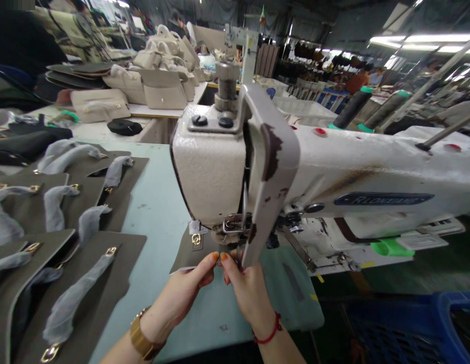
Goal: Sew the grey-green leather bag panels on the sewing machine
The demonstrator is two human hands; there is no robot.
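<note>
The grey panel [185, 254] lies on the table [151, 202] under the sewing machine [212, 172] head, its slanted left edge running away from the person; its long axis is partly hidden. Left hand [183, 293] and right hand [247, 290] are curled nearly closed at its near side, thumb tips almost meeting; what they grip, I cannot tell.
</note>
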